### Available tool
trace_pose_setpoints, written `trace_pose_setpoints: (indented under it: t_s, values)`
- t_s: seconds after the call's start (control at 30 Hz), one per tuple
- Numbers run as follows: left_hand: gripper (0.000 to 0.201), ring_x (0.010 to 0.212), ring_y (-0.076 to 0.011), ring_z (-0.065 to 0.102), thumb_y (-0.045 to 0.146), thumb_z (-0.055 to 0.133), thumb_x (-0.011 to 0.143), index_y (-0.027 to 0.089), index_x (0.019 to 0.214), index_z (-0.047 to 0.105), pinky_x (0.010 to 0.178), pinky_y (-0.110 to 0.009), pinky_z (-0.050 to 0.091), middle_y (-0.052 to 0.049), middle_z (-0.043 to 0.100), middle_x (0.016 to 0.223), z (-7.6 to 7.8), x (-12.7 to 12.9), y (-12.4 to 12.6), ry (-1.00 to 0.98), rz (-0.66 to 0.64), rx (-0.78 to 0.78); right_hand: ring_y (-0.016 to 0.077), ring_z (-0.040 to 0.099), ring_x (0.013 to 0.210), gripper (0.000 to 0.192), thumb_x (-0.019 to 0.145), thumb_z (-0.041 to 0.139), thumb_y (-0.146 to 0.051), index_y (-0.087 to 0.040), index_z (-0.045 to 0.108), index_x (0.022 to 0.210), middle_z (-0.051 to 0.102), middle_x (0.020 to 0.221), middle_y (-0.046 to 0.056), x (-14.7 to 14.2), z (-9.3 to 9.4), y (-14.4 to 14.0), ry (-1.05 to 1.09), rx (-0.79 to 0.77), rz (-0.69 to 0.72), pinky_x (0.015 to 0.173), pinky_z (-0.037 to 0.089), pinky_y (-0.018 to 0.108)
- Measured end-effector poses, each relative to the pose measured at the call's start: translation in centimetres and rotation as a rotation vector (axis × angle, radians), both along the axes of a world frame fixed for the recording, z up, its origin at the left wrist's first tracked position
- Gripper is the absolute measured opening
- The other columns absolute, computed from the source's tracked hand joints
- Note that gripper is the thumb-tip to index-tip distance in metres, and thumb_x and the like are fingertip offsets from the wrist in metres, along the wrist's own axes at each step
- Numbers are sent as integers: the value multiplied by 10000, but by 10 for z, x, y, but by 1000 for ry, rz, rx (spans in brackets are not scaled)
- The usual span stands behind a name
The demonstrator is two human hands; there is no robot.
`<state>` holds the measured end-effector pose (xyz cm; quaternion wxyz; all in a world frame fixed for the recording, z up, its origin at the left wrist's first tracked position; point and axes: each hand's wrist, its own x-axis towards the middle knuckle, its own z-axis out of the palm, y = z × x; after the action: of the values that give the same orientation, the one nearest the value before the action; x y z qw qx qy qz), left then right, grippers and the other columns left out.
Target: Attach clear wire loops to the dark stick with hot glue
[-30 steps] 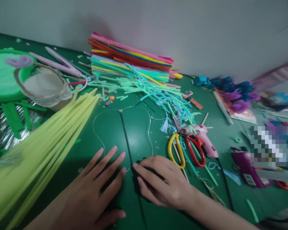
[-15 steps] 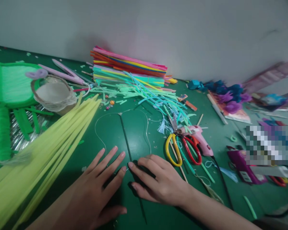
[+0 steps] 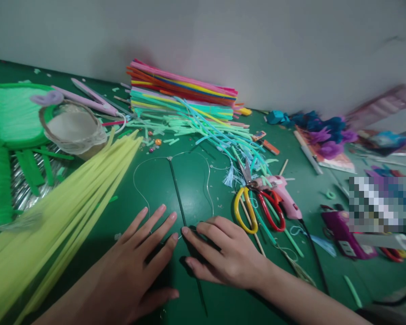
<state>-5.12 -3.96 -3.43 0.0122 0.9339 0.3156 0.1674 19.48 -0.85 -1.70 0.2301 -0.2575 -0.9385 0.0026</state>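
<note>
Left hand (image 3: 135, 266): flat on the green table (image 3: 307, 189), fingers spread, holding nothing, just left of the dark rod (image 3: 179, 198).
Right hand (image 3: 223, 255): fingers pressing the rod's lower part.
Wire loop (image 3: 171, 159): near table's front edge.
Scissors (image 3: 257, 205): right of the loop.

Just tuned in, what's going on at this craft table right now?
A person has both hands down on a green table. The left hand lies flat, fingers spread, beside a thin dark rod that carries a heart-shaped wire loop. The right hand rests over the rod's lower part, covering something dark. Scissors and a pink glue gun lie to the right, a yellow bundle of pipe cleaners to the left.
</note>
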Motion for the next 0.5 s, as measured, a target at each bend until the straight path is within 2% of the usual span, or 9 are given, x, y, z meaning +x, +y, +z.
trace_pose_setpoints:
  t_s: [0.17,0.5]
  values:
    - [597,1436,-389,319,529,572,887,130,1332,561,1086,-595,381,-180,450,1515,-2,-1,-1,0,11,-20,185,607,779,394,868,637,-326,-46,672,1143,685,857,87,2,2,-1,53,60,-15,684,560,315]
    - [587,1440,-397,309,515,576,888,126,1327,562,1081,-598,380,-187,434,1524,-2,0,-1,6,13,-5,173,587,781,370,872,652,-387,-110,692,1115,693,875,56,2,1,-2,4,51,-42,651,527,310]
